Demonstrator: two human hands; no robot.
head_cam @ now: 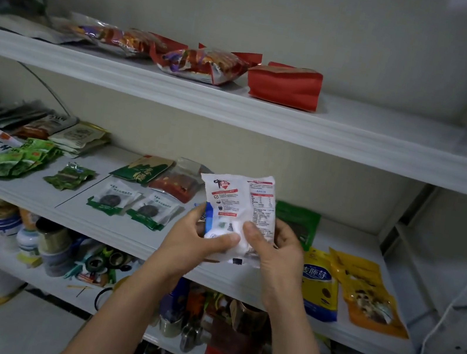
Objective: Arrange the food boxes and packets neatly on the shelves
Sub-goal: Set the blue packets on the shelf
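A white packet (240, 202) with a red logo and blue edge stands upright in front of the middle shelf (347, 248). My left hand (200, 239) grips its lower left, thumb across the front. My right hand (273, 245) grips its lower right, thumb on the front. Behind the packet lies a green packet (299, 221), partly hidden. On the middle shelf lie yellow packets (362, 288), two white-and-green sachets (135, 203), green packets (19, 159) and a red packet (178, 183). The top shelf (387, 137) carries a red box (284, 85) and red snack bags (201, 63).
The lower shelf (25, 268) is crowded with jars, tape rolls and bottles. A white cord (451, 306) hangs at the right beside the shelf frame. Bare shelf surface shows at the right end of the top shelf and behind the yellow packets.
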